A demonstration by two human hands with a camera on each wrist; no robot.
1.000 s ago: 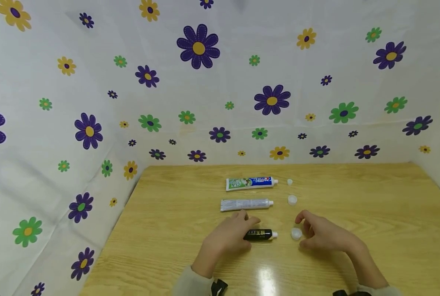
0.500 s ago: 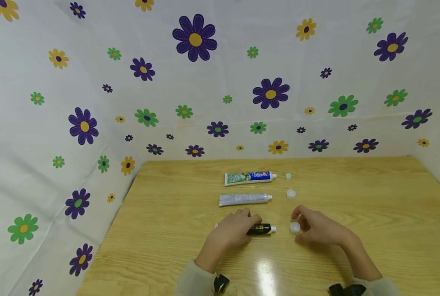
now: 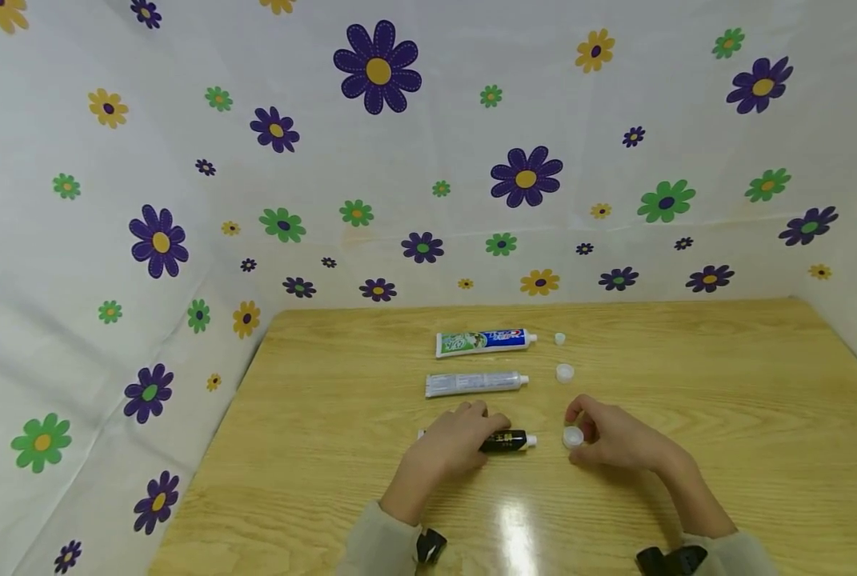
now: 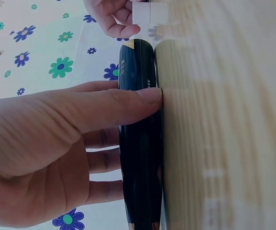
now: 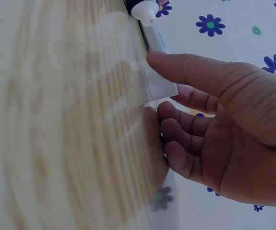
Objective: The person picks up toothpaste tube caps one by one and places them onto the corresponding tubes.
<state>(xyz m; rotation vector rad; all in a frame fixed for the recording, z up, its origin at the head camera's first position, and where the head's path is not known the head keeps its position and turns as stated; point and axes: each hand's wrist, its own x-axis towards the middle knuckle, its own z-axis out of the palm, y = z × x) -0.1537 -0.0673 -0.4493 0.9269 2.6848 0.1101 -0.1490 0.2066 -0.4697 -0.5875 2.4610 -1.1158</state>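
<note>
My left hand (image 3: 451,442) grips a black toothpaste tube (image 3: 509,441) lying on the wooden table, its white uncapped nozzle (image 3: 532,441) facing right. In the left wrist view the thumb lies across the black tube (image 4: 140,139), with the fingers on its far side. A short way right of the nozzle, my right hand (image 3: 618,434) pinches a round white cap (image 3: 573,437) between thumb and index finger. The right wrist view shows the cap (image 5: 160,87) standing on the tabletop under the thumb, with the other fingers (image 5: 178,158) curled below.
Behind the hands lie a silver-grey tube (image 3: 474,384) and a green-and-blue toothpaste tube (image 3: 482,342), both uncapped. A white cap (image 3: 565,373) and a smaller cap (image 3: 560,338) sit to their right. A flower-printed cloth (image 3: 428,160) rises along the table's back edge.
My right thumb and index finger have closed in on the cap. The left hand stays on the black tube. The head view has tipped slightly, so everything sits a bit higher in it.
</note>
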